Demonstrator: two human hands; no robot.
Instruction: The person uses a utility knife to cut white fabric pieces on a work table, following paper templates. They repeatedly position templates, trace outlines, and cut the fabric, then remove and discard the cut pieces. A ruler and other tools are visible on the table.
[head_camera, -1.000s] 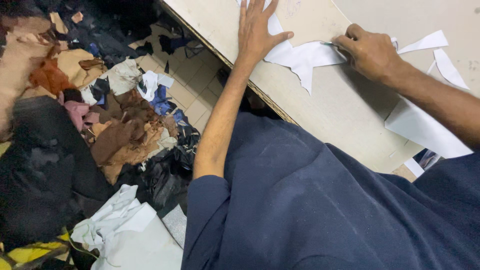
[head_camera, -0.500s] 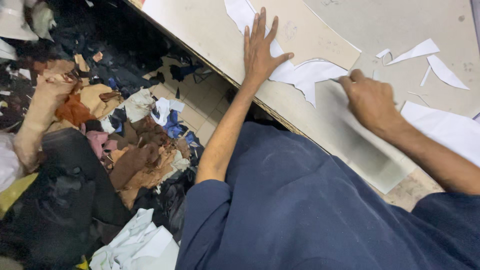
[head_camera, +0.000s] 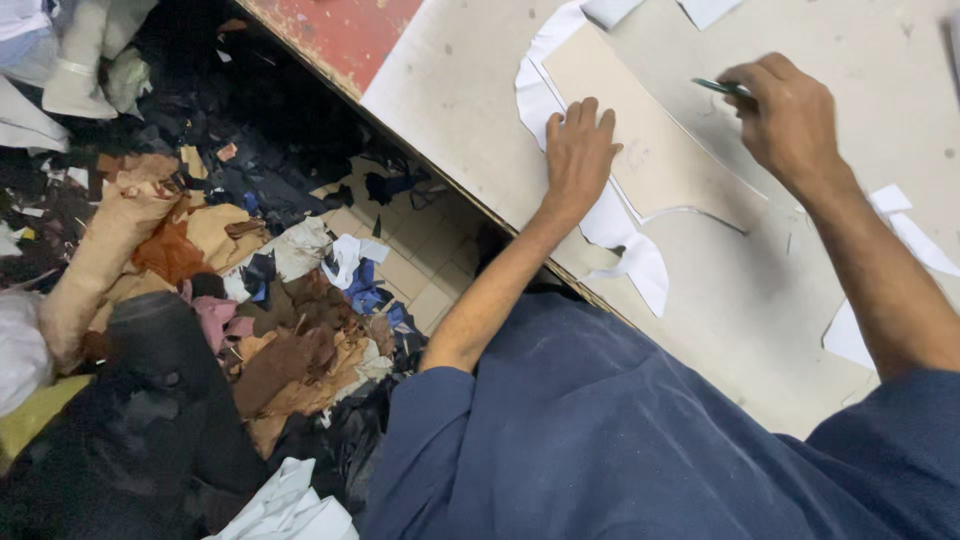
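Heaped on the tiled floor (head_camera: 420, 275) left of the bench (head_camera: 450, 90): leather scraps (head_camera: 290, 370) in brown, tan and black, a rolled tan hide (head_camera: 100, 255), blue offcuts (head_camera: 365, 290), a black bag (head_camera: 130, 440). On the bench, loose white paper offcuts (head_camera: 905, 230) at the right, two more pale pieces (head_camera: 610, 10) near the far edge; a red-painted patch (head_camera: 340, 35) at its corner.

1. The left hand (head_camera: 578, 160) covers part of the tan template (head_camera: 650, 150) and the white sheet (head_camera: 620, 225) under it.
2. The right hand (head_camera: 790, 125) hides most of the thin tool (head_camera: 722, 88); only its dark tip shows, too small to tell its kind.
3. The table (head_camera: 470, 90) is cut off at the top and right edges.
4. The blue shirt (head_camera: 600, 440) hides the table's near edge.
5. White scraps (head_camera: 700, 10) are cut off by the top edge.
6. The scrap pile (head_camera: 260, 330) runs off the left and bottom edges.
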